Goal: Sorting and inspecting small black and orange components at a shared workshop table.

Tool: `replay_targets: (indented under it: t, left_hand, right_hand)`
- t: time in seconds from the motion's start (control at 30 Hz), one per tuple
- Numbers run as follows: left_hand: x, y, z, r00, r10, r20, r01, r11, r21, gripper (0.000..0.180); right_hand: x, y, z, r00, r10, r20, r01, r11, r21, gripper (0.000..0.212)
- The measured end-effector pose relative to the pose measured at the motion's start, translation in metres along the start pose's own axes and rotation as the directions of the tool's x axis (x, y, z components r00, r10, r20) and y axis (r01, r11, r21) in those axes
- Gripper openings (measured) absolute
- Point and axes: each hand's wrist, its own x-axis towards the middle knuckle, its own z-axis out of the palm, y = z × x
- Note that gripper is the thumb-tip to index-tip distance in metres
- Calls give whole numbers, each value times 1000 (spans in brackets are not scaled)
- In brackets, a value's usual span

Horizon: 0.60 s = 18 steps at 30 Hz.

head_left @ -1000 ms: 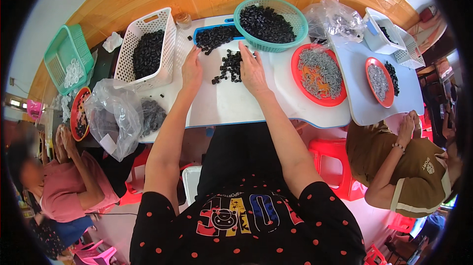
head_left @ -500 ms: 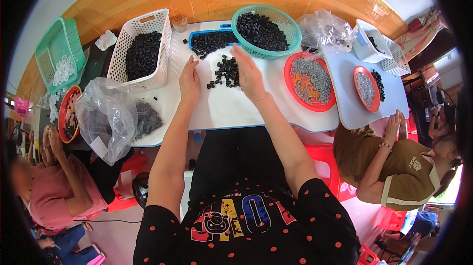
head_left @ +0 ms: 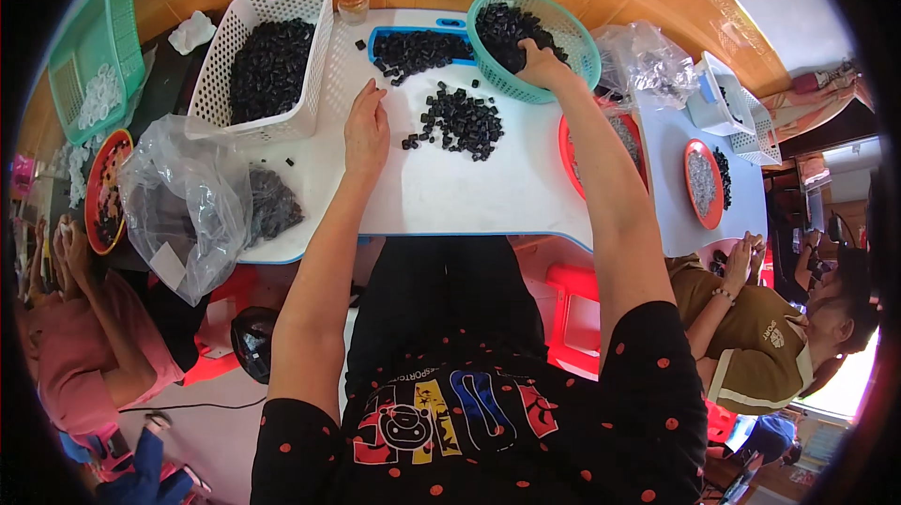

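Observation:
My left hand (head_left: 367, 134) rests edge-down on the white table, fingers stretched out, holding nothing. To its right lies a loose pile of small black plastic pieces (head_left: 463, 122), apart from the hand. My right hand (head_left: 544, 67) reaches over the near rim of a round green basket (head_left: 587, 59) at the back. Its fingers dip among the black pieces (head_left: 505, 28) in there, so their tips are hidden and I cannot see whether they grip any. Behind the pile, a blue tray (head_left: 454, 22) holds more black pieces.
A white perforated basket (head_left: 317, 64) of black pieces stands left, by a clear plastic bag (head_left: 178, 195). Partly behind my right forearm is a red plate (head_left: 569, 153) of clear small parts. A glass jar (head_left: 353, 6) stands at the back. People sit on both sides.
My right hand has moved from beside the loose pile, back and right into the green basket. The pile looks larger and more spread out. My left hand stays on the table.

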Motion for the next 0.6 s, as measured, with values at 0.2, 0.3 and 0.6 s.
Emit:
replay_targets:
  t: [0.2, 0.3, 0.6]
  left_hand:
    - [4, 3, -1, 1000, -22, -14, 22, 999, -25, 36]
    - [-2, 11, -10, 1000, 0, -13, 0, 999, -35, 37]
    - [-19, 106, 2, 819, 482, 311, -486, 871, -68, 52]
  right_hand:
    - [18, 5, 20, 995, 61, -82, -59, 998, 29, 98]
    - [23, 12, 21, 987, 91, -131, -85, 995, 49, 92]
    - [21, 60, -16, 925, 72, 372, -378, 121, 918, 34]
